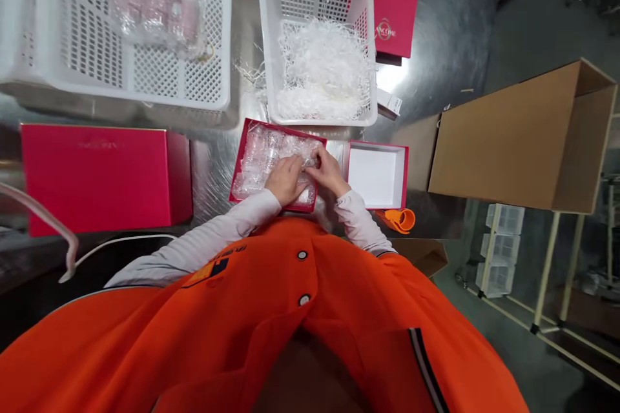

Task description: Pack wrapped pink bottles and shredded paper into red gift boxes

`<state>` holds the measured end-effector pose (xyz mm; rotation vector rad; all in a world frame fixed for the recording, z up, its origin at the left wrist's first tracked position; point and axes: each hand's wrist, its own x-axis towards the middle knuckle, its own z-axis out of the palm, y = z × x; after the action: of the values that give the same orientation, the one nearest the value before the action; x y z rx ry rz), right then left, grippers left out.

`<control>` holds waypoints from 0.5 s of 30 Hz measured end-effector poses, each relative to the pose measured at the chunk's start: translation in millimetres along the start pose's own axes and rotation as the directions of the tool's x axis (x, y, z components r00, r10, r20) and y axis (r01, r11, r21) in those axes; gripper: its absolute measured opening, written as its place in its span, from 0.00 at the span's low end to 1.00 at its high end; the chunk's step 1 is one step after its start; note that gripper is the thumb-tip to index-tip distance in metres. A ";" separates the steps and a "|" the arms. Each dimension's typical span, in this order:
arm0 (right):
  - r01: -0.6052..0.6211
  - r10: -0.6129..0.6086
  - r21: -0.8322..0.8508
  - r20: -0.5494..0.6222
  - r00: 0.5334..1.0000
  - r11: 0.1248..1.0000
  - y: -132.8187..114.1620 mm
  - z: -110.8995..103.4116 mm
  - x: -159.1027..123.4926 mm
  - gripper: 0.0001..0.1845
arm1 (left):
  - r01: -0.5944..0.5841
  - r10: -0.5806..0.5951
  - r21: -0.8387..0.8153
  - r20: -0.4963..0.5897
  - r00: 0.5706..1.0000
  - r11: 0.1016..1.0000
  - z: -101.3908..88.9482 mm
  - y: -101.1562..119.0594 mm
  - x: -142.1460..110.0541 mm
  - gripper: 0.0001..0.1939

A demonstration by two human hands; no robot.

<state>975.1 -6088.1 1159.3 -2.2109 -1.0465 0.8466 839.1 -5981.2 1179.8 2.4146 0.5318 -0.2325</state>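
A shallow red box [236, 182] sits tilted on the metal table in front of me. Bubble-wrapped items [259, 147], some of them pink, fill it. My left hand [285, 181] lies over the wrapped items with its fingers stretched out together and its thumb apart. Close beside it, my right hand [325, 171] has its fingers bent in a pinch on the bubble wrap near the box's right side. Fingertips of both hands almost meet, and the small piece under them is partly hidden. Just right of my right hand lies a white-lined red box part [378, 174] with nothing in it.
A white basket [268, 45] of shredded paper stands behind the box. Another basket [223, 64] with pink wrapped items is back left. A large red box [97, 181] stands left. Red gift bags [397, 13], a cardboard carton [513, 142] and an orange roll [401, 221] are right.
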 end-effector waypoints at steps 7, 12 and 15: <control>-0.114 0.129 0.119 -0.131 0.983 0.986 0.5 -10.6 -0.7 0.19 | 0.367 -0.391 -0.307 -0.020 0.920 0.878 -20.3 -30.2 8.1 0.29; -0.324 0.312 -0.085 -0.131 0.941 0.942 4.3 -3.9 0.7 0.26 | 0.339 -0.356 -0.127 -0.145 0.923 0.932 -30.4 -39.8 31.8 0.23; -0.372 0.349 -0.147 -0.158 0.924 0.917 1.0 10.2 5.9 0.32 | 0.246 -0.240 0.025 -0.139 0.961 0.969 -16.6 -21.3 55.6 0.24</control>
<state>971.1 -6081.8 1150.2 -2.6217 -0.6803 0.7728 880.6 -5938.1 1164.5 2.4142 0.8963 -0.1861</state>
